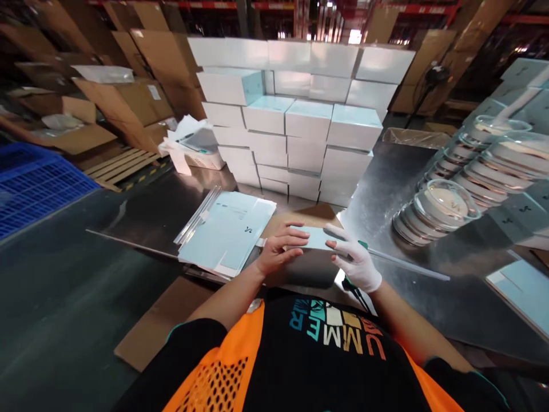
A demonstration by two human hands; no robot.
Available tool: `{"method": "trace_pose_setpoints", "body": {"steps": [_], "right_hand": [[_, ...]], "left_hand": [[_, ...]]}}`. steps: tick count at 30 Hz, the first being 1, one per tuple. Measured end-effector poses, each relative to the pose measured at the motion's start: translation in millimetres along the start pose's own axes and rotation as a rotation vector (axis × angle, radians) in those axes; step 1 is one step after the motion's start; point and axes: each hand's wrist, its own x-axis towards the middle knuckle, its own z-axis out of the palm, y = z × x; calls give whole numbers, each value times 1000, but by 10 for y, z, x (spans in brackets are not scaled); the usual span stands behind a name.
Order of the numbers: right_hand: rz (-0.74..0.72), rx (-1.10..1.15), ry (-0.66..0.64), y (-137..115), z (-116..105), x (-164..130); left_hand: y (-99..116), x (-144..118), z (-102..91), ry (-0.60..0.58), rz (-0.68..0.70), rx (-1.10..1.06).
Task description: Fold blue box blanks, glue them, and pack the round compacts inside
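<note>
With many finished boxes [300,114] stacked and flat blanks [227,232] waiting, our left hand [278,252] and gloved right hand [355,260] both grasp one half-folded box [315,237].

A pale blue flat carton [311,237] (partly hidden) lies on brown cardboard, gripped at both ends

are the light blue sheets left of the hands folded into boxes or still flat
Flat. The light blue sheets lie as a low stack of unfolded blanks on the steel table, unlike the made-up boxes stacked behind.
</note>
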Motion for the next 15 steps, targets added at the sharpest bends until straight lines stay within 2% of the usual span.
{"method": "trace_pose_setpoints", "body": {"steps": [2, 4, 6, 8, 10, 12, 14, 15], "right_hand": [[80, -32, 35, 66, 66, -92], [209, -58, 32, 133, 155, -163], [311, -37, -4, 156, 246, -146], [340, 45, -15, 96, 309, 41], [302, 134, 49, -57, 329, 458], [241, 171, 191, -279, 305, 1108], [238, 234, 314, -526, 253, 1921], [257, 237, 376, -644, 227, 2350]], "left_hand": [[-5, -24, -1, 14, 7, -11], [-59, -55, -8, 52, -48, -17], [-131, -82, -72, 139, -151, -21], [-188, -107, -245, 274, -236, 1], [-215, -141, -554, 410, -303, 116], [-219, -202, -963, 466, -427, 361], [-221, -302, -1387, 395, -611, 677], [-227, -365, -1573, 316, -705, 822]]}}
